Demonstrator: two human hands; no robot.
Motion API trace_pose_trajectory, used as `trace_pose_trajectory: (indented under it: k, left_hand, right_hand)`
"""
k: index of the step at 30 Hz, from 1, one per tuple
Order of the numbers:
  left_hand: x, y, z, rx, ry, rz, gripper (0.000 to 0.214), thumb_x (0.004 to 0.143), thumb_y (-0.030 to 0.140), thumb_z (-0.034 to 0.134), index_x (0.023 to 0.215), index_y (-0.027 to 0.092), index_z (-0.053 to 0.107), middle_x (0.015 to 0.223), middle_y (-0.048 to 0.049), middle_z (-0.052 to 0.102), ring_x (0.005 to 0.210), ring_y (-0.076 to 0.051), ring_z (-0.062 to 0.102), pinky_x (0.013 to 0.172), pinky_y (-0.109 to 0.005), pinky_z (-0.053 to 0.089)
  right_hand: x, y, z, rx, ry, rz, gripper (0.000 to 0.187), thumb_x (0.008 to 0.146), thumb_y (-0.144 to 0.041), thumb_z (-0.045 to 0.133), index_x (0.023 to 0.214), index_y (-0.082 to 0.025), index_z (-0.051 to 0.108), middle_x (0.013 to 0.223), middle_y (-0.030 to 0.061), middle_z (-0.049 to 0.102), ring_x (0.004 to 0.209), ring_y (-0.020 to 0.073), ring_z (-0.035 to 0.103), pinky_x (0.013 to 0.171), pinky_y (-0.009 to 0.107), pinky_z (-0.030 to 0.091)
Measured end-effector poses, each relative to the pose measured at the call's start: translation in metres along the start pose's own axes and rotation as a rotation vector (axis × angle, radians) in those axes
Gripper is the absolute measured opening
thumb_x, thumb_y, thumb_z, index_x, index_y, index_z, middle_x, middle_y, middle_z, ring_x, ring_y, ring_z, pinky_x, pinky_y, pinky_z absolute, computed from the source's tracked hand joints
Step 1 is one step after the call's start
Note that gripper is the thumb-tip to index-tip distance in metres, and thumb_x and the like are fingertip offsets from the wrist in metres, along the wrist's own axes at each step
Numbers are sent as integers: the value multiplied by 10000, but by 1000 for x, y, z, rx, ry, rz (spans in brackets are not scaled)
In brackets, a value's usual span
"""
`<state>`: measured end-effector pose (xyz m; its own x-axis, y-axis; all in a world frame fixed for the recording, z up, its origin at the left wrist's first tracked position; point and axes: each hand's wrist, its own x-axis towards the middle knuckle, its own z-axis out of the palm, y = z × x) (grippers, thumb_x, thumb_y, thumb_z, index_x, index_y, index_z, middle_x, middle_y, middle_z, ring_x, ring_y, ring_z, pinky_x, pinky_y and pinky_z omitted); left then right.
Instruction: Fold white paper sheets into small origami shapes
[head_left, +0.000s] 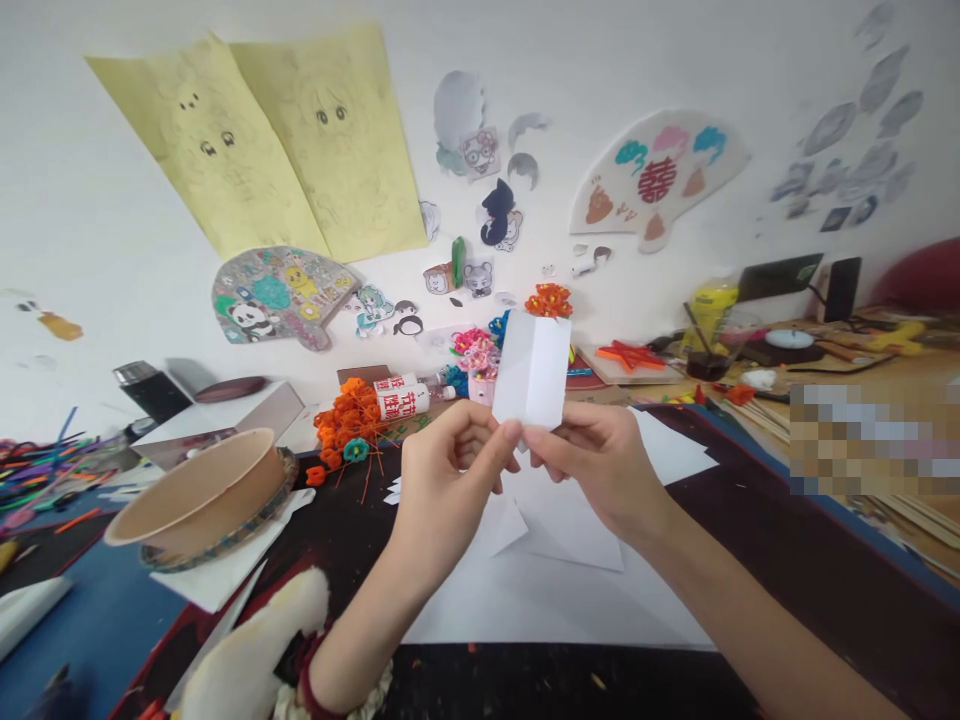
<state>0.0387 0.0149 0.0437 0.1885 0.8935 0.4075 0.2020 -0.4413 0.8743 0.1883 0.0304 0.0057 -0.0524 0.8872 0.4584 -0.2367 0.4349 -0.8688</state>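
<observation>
A small folded piece of white paper point(531, 370) is held up in front of me, with a crease running down it. My left hand point(457, 460) pinches its lower left edge between thumb and fingers. At its lower right corner my right hand point(592, 455) grips it in the same way, and the two thumbs nearly meet. Below both hands, loose white sheets point(570, 525) overlap on a larger white sheet point(555, 610) that lies on the dark mat point(765, 540).
To the left stand a round tan bowl point(202, 490) and a black thermos point(154, 390). Orange flowers point(349, 430) and a glue bottle point(401, 397) lie behind my left hand. A dark drink cup point(706, 362) stands back right. A wall with drawings point(300, 150) rises behind the table.
</observation>
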Motion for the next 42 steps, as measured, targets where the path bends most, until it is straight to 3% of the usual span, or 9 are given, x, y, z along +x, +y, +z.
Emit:
trace_pose_trajectory:
  k: [5, 11, 17, 22, 28, 33, 36, 39, 42]
  left_hand:
    - [-4, -2, 2, 56, 41, 25, 242, 876, 321, 594, 691, 176, 535, 559, 39, 582, 442, -54, 486, 412, -156, 383]
    - [-5, -6, 3, 118, 82, 61, 252, 877, 343, 588, 692, 186, 521, 570, 38, 589, 454, -61, 491, 415, -159, 378]
    - [-2, -5, 1, 63, 30, 33, 280, 902, 338, 551, 675, 174, 545, 563, 33, 581, 447, -60, 479, 428, -172, 385]
    - [-3, -10, 3, 73, 70, 73, 289, 913, 326, 534, 671, 172, 559, 573, 30, 586, 465, -63, 492, 444, -172, 388]
    - [0, -10, 1, 58, 69, 21, 225, 876, 328, 585, 716, 169, 599, 606, 18, 620, 468, -65, 493, 432, -166, 391]
    - [5, -11, -4, 25, 95, -34, 226, 845, 336, 613, 700, 164, 587, 561, 17, 610, 445, -76, 495, 406, -171, 388]
    - [5, -14, -4, 36, 4, -76, 231, 843, 353, 609, 709, 166, 589, 566, 14, 616, 438, -79, 493, 413, -179, 388]
    - [5, -17, -2, 114, -117, -91, 250, 861, 355, 580, 692, 170, 584, 561, 14, 614, 451, -90, 514, 452, -193, 401]
    - [5, -17, 0, 264, -107, -20, 213, 870, 322, 567, 723, 174, 610, 649, 1, 648, 570, -117, 579, 519, -207, 413]
  right_hand:
    - [-1, 0, 1, 29, -57, 24, 193, 794, -323, 693, 667, -180, 662, 566, -17, 586, 463, 93, 487, 427, 224, 402]
    - [0, -1, 1, 43, -85, 56, 155, 770, -329, 718, 771, -176, 700, 575, -15, 582, 479, 102, 487, 429, 230, 413]
    - [1, -3, -1, 40, -134, 81, 136, 790, -305, 700, 774, -171, 688, 589, -22, 581, 493, 93, 496, 453, 223, 426]
    - [1, -3, -4, 27, -201, 149, 218, 782, -364, 710, 760, -152, 665, 638, -1, 598, 510, 104, 529, 466, 239, 454]
    - [2, -5, -9, -85, -279, 173, 284, 752, -425, 736, 781, -152, 666, 598, -6, 591, 490, 111, 536, 456, 242, 461]
    - [7, -3, -16, -35, -350, 202, 364, 770, -507, 693, 791, -144, 673, 688, 27, 631, 547, 114, 540, 551, 264, 470]
    - [11, 2, -21, 6, -276, 165, 413, 818, -531, 630, 907, -130, 677, 754, 50, 637, 586, 122, 539, 577, 269, 457]
    - [12, 5, -24, 14, -129, 153, 346, 812, -479, 660, 895, -143, 679, 758, 45, 648, 640, 153, 577, 583, 279, 463]
    - [11, 4, -23, -17, -68, 186, 281, 772, -408, 719, 882, -151, 696, 746, 36, 668, 683, 180, 614, 610, 298, 486]
